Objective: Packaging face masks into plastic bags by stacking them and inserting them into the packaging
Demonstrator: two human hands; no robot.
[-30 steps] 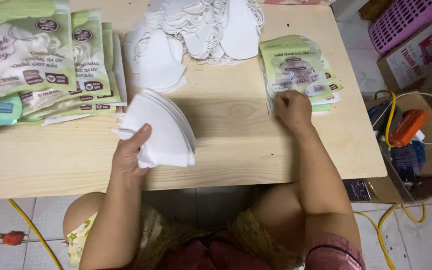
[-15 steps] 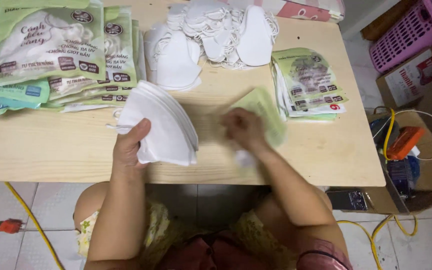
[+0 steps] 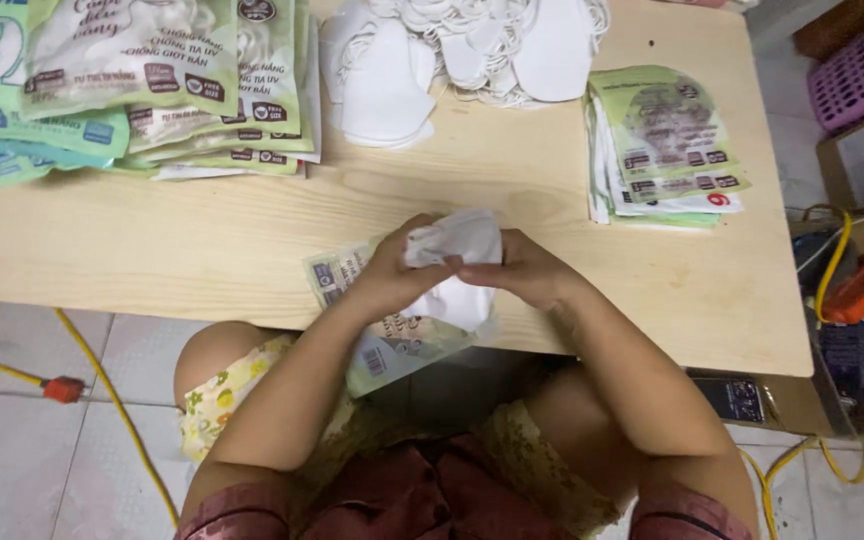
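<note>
Wooden table [image 3: 202, 250] — both hands, left [image 3: 392, 275] and right [image 3: 522, 272], apparently pinch white masks [image 3: 457, 240] over pouch [image 3: 392, 340].

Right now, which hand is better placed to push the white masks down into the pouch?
Probably the right hand: it sits on top of the white masks at the pouch's mouth. The left hand grips the masks and pouch from the side, so it likely steadies better.
</note>
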